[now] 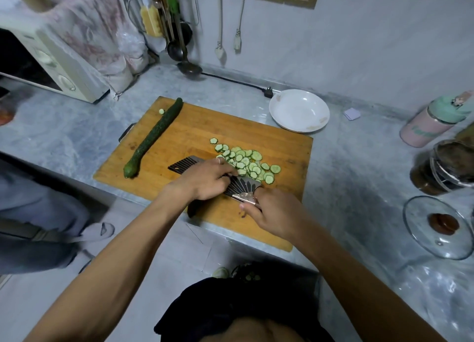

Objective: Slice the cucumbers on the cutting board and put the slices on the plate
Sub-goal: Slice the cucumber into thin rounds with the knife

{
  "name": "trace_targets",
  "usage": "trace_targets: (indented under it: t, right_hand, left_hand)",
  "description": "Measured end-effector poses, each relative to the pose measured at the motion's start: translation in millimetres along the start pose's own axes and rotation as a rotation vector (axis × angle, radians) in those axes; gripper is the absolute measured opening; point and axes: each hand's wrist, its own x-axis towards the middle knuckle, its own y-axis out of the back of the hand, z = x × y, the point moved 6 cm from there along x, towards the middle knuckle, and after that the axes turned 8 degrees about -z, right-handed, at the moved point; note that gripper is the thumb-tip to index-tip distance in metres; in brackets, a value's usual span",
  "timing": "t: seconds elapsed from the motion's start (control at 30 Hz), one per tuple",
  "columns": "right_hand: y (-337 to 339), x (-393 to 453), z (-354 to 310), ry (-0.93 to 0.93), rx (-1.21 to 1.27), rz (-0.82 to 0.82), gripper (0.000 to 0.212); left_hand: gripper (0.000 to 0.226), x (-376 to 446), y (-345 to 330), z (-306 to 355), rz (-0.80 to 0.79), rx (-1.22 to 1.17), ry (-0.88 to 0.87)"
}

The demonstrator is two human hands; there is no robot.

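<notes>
About half the work looks done: a pile of pale green cucumber slices lies on the wooden cutting board, while one long dark whole cucumber waits uncut at its left edge and the white round plate on the grey table holds no slices. The right hand grips the handle of a dark ridged cleaver laid flat, and the left hand has its fingers curled at the heap, apparently gathering slices onto the blade.

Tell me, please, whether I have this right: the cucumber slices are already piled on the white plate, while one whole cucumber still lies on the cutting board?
Not quite. The head view shows the slices still on the cutting board, beside the knife; the white plate holds none. One whole cucumber does lie on the board.
</notes>
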Motion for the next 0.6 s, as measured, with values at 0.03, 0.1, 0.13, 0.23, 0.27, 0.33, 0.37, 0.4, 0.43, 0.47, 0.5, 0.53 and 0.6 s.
trace_targets:
  t: [0.03, 0.1, 0.13, 0.23, 0.27, 0.33, 0.37, 0.4, 0.43, 0.47, 0.5, 0.53, 0.6]
  right_hand:
    - [1, 1, 0, -0.002, -0.008, -0.008, 0.049]
    - [1, 2, 1, -0.011, -0.021, -0.021, 0.048]
    - [1, 2, 2, -0.017, -0.026, -0.026, 0.048]
    - [0, 1, 6, -0.023, -0.016, -0.024, 0.048]
    - [0, 0, 8, -0.026, -0.016, -0.019, 0.049]
    - [-1, -2, 11, -0.038, -0.017, -0.010, 0.050]
    - [-2, -2, 12, -0.041, -0.017, -0.006, 0.050]
    - [-2, -3, 12, -0.041, -0.022, 0.000, 0.051]
    - [-2, -3, 11, -0.038, -0.030, 0.005, 0.051]
    - [-2, -3, 11, -0.036, -0.036, 0.007, 0.051]
    - [-3, -4, 10, -0.035, -0.030, 0.007, 0.051]
    - [-3, -4, 10, -0.043, -0.007, 0.002, 0.049]
    - [-7, -6, 13, -0.082, 0.092, -0.022, 0.048]
  left_hand:
    - [0.044, 6, 0, -2, -0.038, -0.016, 0.014]
    - [0.040, 16, 4, -5, -0.038, -0.066, 0.033]
    - [0.040, 18, 8, -8, 0.008, -0.084, 0.038]
    - [0.033, 16, 27, -11, 0.242, -0.077, 0.037]
    - [0.030, 14, 30, -13, 0.278, -0.068, 0.041]
    - [0.031, 14, 28, -18, 0.252, -0.045, 0.047]
    - [0.031, 16, 25, -20, 0.215, -0.037, 0.050]
    - [0.033, 18, 22, -23, 0.179, -0.033, 0.054]
    - [0.035, 21, 19, -25, 0.148, -0.034, 0.063]
    - [0.040, 23, 16, -27, 0.122, -0.039, 0.075]
    - [0.045, 25, 15, -28, 0.110, -0.050, 0.085]
    - [0.050, 25, 14, -28, 0.122, -0.070, 0.085]
    - [0.052, 18, 21, -23, 0.252, -0.134, 0.032]
